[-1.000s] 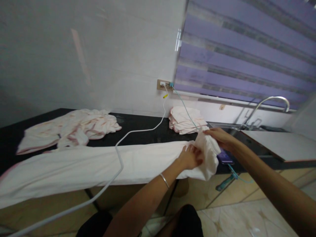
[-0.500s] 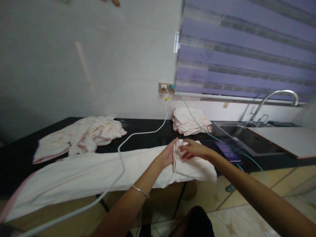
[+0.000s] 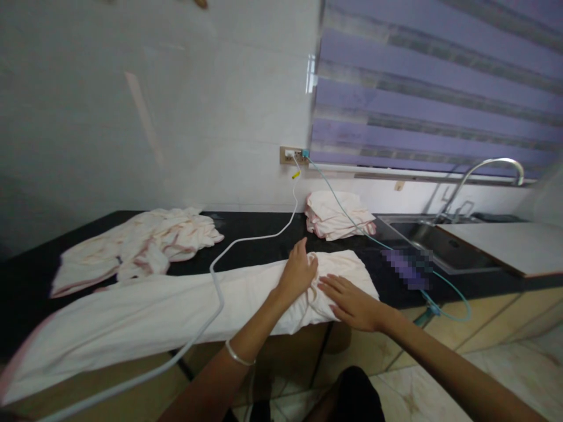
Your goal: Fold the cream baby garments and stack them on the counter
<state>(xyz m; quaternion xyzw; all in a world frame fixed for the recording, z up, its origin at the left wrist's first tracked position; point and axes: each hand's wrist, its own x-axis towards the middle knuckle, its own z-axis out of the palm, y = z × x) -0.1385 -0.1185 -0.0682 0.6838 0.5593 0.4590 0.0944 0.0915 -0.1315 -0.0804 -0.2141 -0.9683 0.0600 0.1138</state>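
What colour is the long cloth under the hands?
The cloth is pale cream-white with a pink edge at its far left end, seen in the head view.

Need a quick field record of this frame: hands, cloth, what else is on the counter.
left hand: flat on the long white cloth, fingers spread
right hand: palm down on the folded end of the cloth, open
long white cloth: stretched along the front edge of the black counter, right end folded over
white cable: runs from the wall socket across the cloth
crumpled cloth: rear left of counter
folded stack: rear, left of sink
phone: blurred, right of the cloth
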